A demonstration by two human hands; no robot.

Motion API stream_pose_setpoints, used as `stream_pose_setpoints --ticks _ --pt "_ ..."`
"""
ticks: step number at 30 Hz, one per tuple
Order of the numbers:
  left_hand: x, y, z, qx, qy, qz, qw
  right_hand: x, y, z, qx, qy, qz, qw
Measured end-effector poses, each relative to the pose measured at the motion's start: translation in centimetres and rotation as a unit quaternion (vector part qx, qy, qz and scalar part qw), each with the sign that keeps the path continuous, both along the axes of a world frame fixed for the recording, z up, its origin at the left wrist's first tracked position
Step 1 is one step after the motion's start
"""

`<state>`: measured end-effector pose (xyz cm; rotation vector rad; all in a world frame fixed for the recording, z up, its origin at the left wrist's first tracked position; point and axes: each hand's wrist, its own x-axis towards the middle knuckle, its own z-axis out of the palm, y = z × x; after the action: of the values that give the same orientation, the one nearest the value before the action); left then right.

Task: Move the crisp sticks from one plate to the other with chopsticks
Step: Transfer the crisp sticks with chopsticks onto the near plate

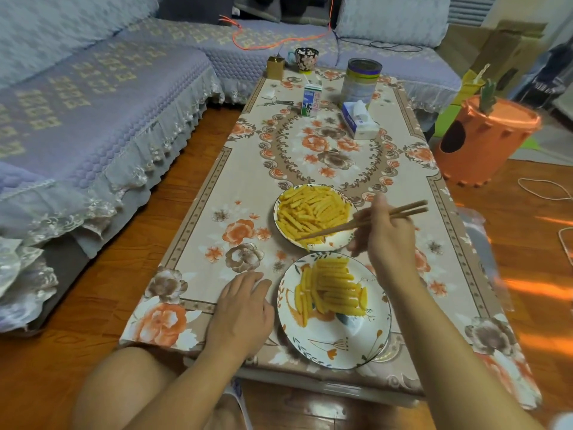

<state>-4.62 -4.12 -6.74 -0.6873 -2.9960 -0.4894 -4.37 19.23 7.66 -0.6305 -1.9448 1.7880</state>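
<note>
The fingers (364,218) of the right hand (387,234) were curled round a pair of chopsticks (356,225), gripping them about midway along. The chopsticks ran down and to the left from the hand, and their tips lay close together at the near rim of the far plate (336,243), among the lowest sticks (310,209) of the heap there. Whether a stick was already caught between the tips could not be told; they looked nearly closed.

From those tips, the heap spread up and to the left across the far plate, its pieces lying at many angles, most slanting roughly along the line of the chopsticks. That suggested a piece lying crosswise to the tips would be the easier one to nip.

The near plate (338,346) sat just on the person's side of the far plate, the two rims almost touching. It held a smaller pile (335,287) in its far half, mostly laid side to side in a stack, with a few lying lengthwise on the left.

The carry would likely be short: straight back toward the person from the tips.

The left hand (245,308) rested flat on the bench (248,169) just left of the near plate, fingers relaxed, holding nothing. The right hand was plainly the nearer to the heap.
</note>
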Motion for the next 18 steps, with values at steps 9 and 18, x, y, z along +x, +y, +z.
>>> stream_pose_setpoints --ticks 9,18 --pt "0.1 0.0 -0.4 -0.011 -0.012 -0.006 1.000 8.8 -2.9 -1.4 -0.071 -0.045 -0.012 0.996" --pt "0.2 -0.2 -0.4 -0.011 -0.010 -0.010 1.000 6.7 1.3 0.3 0.075 -0.013 -0.045 0.996"
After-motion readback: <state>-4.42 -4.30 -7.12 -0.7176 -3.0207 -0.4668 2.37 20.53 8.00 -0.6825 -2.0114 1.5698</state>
